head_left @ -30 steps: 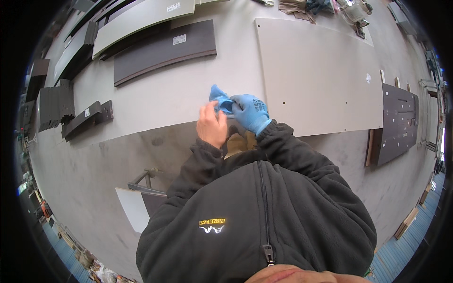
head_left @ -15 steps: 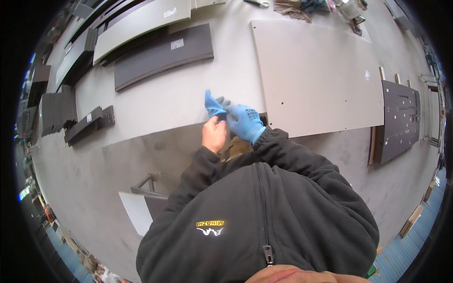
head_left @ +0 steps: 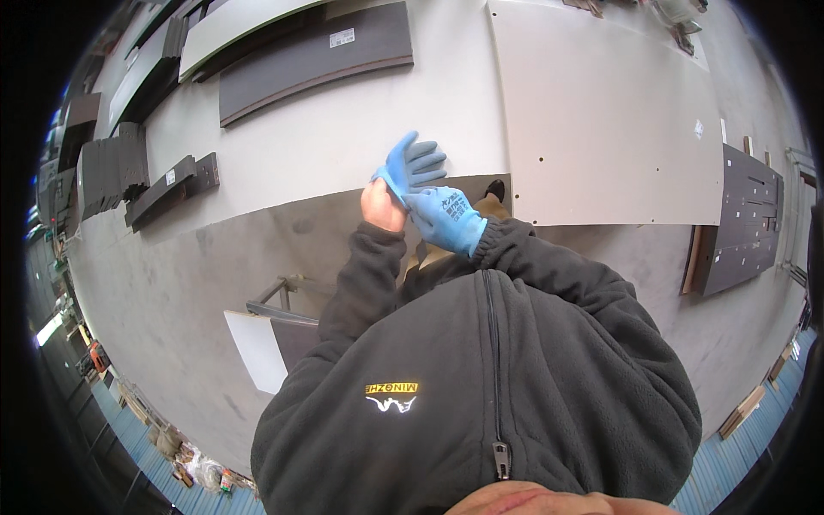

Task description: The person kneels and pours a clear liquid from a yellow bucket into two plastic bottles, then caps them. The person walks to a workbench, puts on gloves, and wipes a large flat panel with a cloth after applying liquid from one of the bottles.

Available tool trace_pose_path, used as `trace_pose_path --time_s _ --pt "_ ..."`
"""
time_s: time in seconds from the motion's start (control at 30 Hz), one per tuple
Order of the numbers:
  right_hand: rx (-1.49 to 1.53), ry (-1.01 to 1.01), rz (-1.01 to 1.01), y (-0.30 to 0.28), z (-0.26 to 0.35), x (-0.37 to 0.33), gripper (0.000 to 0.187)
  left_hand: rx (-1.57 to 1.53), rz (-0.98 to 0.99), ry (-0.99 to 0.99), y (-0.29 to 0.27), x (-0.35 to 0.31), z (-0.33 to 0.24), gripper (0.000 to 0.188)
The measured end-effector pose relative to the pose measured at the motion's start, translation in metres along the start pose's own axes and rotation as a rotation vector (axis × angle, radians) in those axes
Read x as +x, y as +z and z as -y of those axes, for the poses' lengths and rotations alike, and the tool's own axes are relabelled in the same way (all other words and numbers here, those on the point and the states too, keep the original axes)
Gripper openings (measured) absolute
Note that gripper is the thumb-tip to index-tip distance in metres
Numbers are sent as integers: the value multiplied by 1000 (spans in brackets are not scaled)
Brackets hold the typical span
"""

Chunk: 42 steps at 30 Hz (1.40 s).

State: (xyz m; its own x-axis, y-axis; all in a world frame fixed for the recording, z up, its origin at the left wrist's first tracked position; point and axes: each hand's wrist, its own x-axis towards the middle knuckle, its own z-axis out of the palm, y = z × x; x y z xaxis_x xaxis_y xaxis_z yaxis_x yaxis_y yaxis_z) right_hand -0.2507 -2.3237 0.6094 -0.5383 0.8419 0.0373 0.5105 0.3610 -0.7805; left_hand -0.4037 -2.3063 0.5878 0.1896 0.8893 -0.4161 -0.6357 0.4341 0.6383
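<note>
At twelve o'clock, just above centre, a blue glove contains most of the left hand; the heel and wrist show bare outside it. That hand's grip is open, fingers spread toward one o'clock, grasping nothing. The right hand, gloved in blue, has its grip pinched closed on the glove's edge. On the pale desk, a dark panel lies toward eleven o'clock, a large pale panel toward two.

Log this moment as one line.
left hand: partly inside blue glove | right hand: gloved, gripping that glove's edge | pale panel: right of hands
</note>
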Motion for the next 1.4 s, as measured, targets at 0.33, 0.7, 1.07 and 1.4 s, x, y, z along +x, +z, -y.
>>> trace_pose_path --time_s 0.33,0.7,1.07,1.4 --pt "38 -136 -138 6 2 26 11 -98 87 83 25 -19 11 61" --pt "-157 -304 23 -1 8 20 27 -822 30 -265 3 35 27 71" --pt "226 -38 -152 -1 19 -6 21 -438 -33 234 13 83 -24 69" --pt "65 44 173 -42 23 -7 29 1042 -71 601 37 92 -5 74"
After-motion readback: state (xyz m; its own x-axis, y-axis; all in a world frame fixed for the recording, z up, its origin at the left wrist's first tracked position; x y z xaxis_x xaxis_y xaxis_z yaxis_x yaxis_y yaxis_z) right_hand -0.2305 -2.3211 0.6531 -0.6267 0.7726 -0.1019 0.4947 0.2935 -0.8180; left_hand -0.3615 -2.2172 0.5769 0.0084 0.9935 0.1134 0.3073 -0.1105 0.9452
